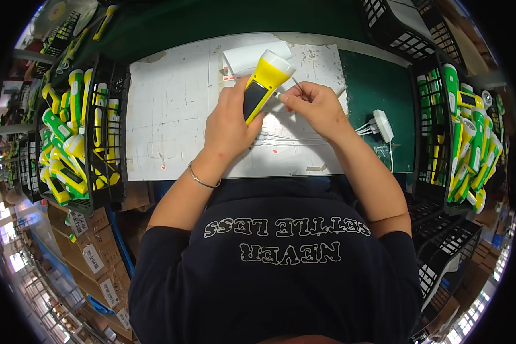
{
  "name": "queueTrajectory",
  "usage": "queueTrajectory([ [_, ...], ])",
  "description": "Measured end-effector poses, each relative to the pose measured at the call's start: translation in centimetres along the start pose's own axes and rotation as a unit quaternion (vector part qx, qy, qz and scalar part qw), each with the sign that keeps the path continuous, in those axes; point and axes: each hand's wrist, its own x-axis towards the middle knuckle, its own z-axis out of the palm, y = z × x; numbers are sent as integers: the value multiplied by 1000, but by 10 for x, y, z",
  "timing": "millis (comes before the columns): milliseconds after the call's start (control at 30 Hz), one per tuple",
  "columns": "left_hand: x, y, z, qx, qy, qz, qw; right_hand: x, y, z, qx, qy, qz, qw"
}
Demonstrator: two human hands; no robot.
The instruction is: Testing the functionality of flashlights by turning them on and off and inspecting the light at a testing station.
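Note:
My left hand (230, 123) is wrapped round a yellow flashlight (271, 71) with a black panel on its body and a white head. The flashlight is held tilted above the white work surface, its head pointing away from me and to the right. At its right side, my right hand (316, 108) pinches a small plug (277, 95), which seems to touch the flashlight's edge; the fingers partly hide it. Below the hands, several thin white cables (295, 140) run across the board to a white charging block (382, 126) on the right.
Black baskets packed with yellow and green flashlights stand at the left (69, 149) and right (476, 143). A curled white sheet (252, 56) lies behind the flashlight on the white board (172, 109). The green tabletop (361, 80) shows beside the board. Cardboard boxes (94, 252) stand low at the left.

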Motion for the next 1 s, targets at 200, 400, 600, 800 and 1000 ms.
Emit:
queueTrajectory([
  [200, 2, 0, 4, 10, 27, 25, 999, 0, -1, 6, 44, 29, 13, 999],
  [400, 8, -25, 0, -7, 73, -4, 997, -5, -3, 12, 27, 23, -7, 999],
  [600, 21, -61, -137, 100, 360, 8, 927, -13, 23, -1, 30, 51, -29, 998],
  [800, -16, -156, -289, 167, 402, -130, 891, -4, 49, -10, 43, 51, -48, 997],
  [1000, -61, 8, -292, -91, 624, 234, 740, 5, 48, -3, 39, 64, -53, 996],
])
